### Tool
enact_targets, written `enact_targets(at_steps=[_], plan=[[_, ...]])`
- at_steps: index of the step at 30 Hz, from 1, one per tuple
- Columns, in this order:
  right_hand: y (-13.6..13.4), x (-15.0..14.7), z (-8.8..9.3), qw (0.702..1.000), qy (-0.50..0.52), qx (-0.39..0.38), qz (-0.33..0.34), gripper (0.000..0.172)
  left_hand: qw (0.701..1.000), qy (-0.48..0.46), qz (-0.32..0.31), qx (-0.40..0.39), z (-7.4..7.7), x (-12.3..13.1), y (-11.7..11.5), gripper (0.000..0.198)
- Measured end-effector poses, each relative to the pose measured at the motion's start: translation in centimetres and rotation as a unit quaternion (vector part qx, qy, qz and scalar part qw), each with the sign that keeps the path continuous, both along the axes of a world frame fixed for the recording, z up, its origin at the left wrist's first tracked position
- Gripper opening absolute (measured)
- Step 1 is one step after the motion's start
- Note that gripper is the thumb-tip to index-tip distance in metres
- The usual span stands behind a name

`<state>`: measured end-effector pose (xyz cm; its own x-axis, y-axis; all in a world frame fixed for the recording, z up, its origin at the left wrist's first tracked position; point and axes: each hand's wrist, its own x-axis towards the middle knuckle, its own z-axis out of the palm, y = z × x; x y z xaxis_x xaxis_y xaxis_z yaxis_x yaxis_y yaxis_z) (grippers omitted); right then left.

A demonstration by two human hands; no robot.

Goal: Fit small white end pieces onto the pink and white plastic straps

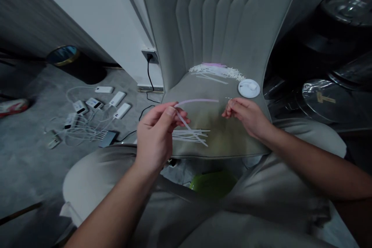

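My left hand [157, 133] is closed in a pinch on a thin pale strip [197, 101] that arcs to the right over the seat of a grey padded chair [215, 120]. A second strip slants down from the same fingers. My right hand [245, 115] hovers at the strip's far end with fingers curled together; what they hold, if anything, is hidden. Below the hands lies a loose bundle of white strips [190, 135]. At the seat's back sits a heap of small white cut pieces [217, 70], with a round white lid [249, 88] beside it.
Several white power banks with tangled cables [93, 118] lie on the grey floor at left, near a wall socket [149, 56]. Shiny metal lids [322, 99] are stacked at right. A green bowl [213, 184] sits between my knees under the seat edge.
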<state>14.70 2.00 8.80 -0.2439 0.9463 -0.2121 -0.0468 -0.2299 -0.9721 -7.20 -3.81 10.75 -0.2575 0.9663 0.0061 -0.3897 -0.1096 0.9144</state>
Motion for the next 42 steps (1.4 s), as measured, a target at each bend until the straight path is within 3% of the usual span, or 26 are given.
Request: enact_targets(at_steps=[10,15,22,26,30,35,42], plan=[[1.5,0.3,-1.4,1.000,-0.008,-0.008,-0.004,0.028,0.994,-0.084,-0.006,-0.062,0.8,-1.0,0.3,0.016],[2.6,0.2,-1.8,0.998,-0.028,0.028,-0.038,0.038,0.988,-0.131,-0.026,-0.077,1.2,-1.6,0.3,0.017],[5.1,0.5,-2.6,0.985,-0.122,0.086,-0.081,0.033,0.971,-0.213,-0.051,-0.097,2.1,-2.8,0.5,0.018],[8.2,0.1,-3.1,0.967,-0.217,0.113,-0.076,0.035,0.972,-0.216,-0.065,-0.072,2.2,-3.3,0.5,0.020],[13.3,-1.5,-3.1,0.926,-0.351,0.133,-0.039,0.034,0.973,-0.216,-0.050,-0.063,1.7,-3.3,0.6,0.026],[19.3,-4.4,-2.2,0.836,-0.519,0.178,0.006,0.034,0.970,-0.229,0.001,-0.076,0.9,-3.0,0.9,0.031],[21.9,-7.3,-2.3,0.705,-0.670,0.205,0.107,0.036,0.972,-0.215,-0.021,-0.095,1.1,-3.1,0.8,0.036]])
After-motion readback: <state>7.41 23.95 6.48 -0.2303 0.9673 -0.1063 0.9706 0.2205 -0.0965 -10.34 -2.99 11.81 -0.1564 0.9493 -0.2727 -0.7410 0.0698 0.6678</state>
